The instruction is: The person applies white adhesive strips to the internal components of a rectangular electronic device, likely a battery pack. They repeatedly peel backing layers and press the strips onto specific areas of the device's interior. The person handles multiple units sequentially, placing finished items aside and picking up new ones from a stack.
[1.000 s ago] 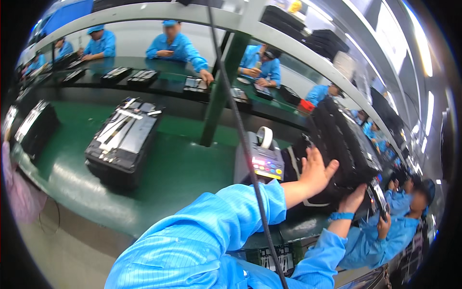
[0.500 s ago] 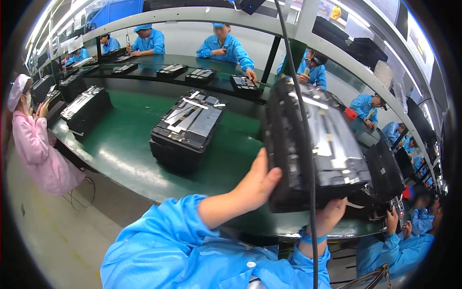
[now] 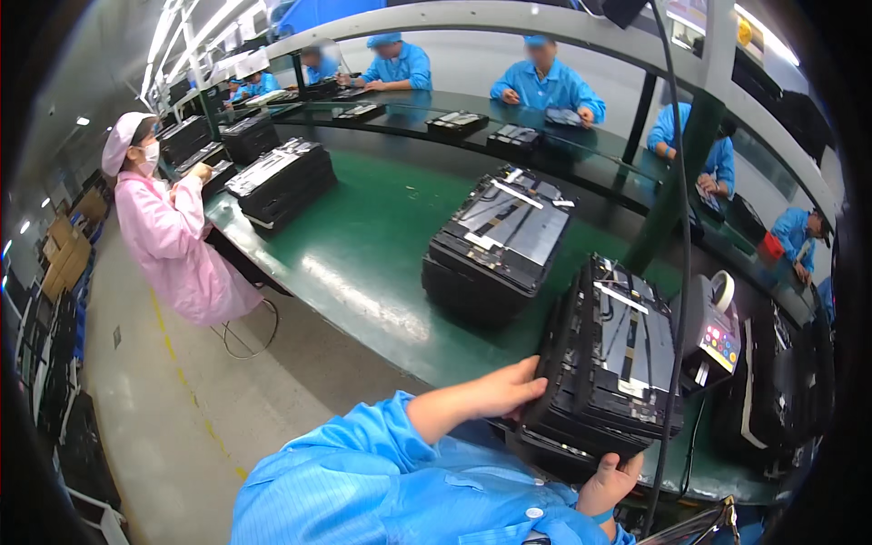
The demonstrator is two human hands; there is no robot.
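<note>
My left hand (image 3: 510, 389) presses against the near left side of a stack of black tablet-like device housings (image 3: 627, 350), its thumb along the edge. The open top unit shows silver battery plates, black ribbon cables and white strips. At the stack's lower front corner, my right hand (image 3: 610, 483) grips from below, fingers partly hidden. The layers sit unevenly, shifted sideways against each other. Whether the stack's underside rests on the green bench (image 3: 363, 259) cannot be made out. Just beyond it stands a similar stack of housings (image 3: 500, 236).
Right of my stack stands a machine with lit buttons (image 3: 719, 341), beside more black housings (image 3: 777, 381). A dark cable (image 3: 683, 227) hangs in front. Another stack (image 3: 282, 177) is at the left, near a person in pink (image 3: 177, 227). People in blue work along the far line.
The held stack has come down from its raised, tilted position to bench level beside the other stack. Both hands stay on it. My view has swung right, uncovering the machine with lit buttons.
</note>
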